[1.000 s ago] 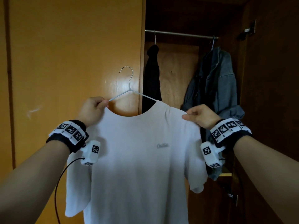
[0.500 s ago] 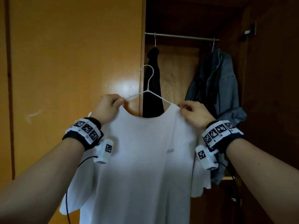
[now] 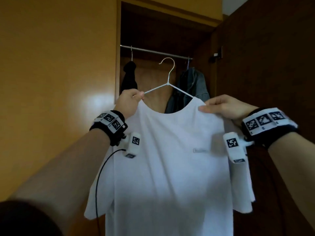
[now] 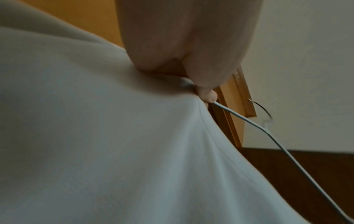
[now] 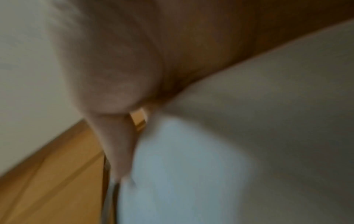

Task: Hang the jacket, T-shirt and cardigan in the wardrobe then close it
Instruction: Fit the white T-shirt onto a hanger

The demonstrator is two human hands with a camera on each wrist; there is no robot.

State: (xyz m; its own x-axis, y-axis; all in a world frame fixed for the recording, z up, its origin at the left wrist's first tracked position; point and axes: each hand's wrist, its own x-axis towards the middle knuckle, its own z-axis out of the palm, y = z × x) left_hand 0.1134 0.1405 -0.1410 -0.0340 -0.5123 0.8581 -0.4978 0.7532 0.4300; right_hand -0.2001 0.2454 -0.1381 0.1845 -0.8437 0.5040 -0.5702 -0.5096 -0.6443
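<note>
A white T-shirt (image 3: 167,150) hangs on a thin white wire hanger (image 3: 168,82), held up in front of the open wardrobe. My left hand (image 3: 129,103) pinches the shirt's left shoulder and the hanger arm together; the left wrist view shows the fingers (image 4: 206,94) on the hanger wire (image 4: 287,151) and the T-shirt cloth (image 4: 114,151). My right hand (image 3: 221,106) pinches the right shoulder of the shirt; its wrist view is blurred, with white T-shirt cloth (image 5: 229,151) under the hand. The hanger's hook sits just below the rail (image 3: 153,51). On the rail hang a black garment (image 3: 129,77) at left and a grey-blue jacket (image 3: 192,87) at right.
The closed orange wardrobe door (image 3: 59,82) fills the left. The dark open door (image 3: 264,74) stands at the right. Between the two hung garments the rail is bare. A black cable (image 3: 102,176) hangs from my left wrist.
Both hands have lifted the T-shirt on its hanger up and to the right, from in front of the closed door to the wardrobe opening, so that the hook is close under the rail.
</note>
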